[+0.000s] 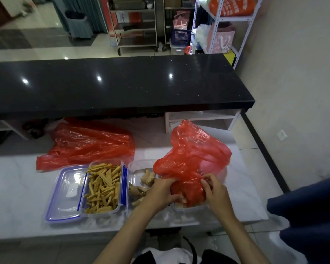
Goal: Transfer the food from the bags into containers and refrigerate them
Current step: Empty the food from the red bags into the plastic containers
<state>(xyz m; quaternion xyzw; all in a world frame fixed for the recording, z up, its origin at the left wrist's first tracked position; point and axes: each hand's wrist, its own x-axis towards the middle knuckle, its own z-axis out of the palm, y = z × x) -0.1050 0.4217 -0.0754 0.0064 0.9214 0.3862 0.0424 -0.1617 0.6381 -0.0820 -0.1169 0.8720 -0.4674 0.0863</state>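
Observation:
A red plastic bag (192, 155) stands bunched over a clear container (191, 208) at the right of the white counter. My left hand (161, 193) grips the bag's lower left part, and my right hand (214, 189) pinches its lower right part. Pale brownish food pieces (141, 187) lie in a clear tray just left of the bag. Further left, an uncovered container (103, 187) is full of yellow strips, with its blue-rimmed lid (67, 193) flat beside it. A second red bag (88, 143) lies flattened behind them.
A black raised countertop (112, 84) runs across behind the white work surface (17, 187). A white shelf unit (200, 121) sits under its right end. A dark blue cloth (309, 216) hangs at the right edge. Metal racks stand on the floor beyond.

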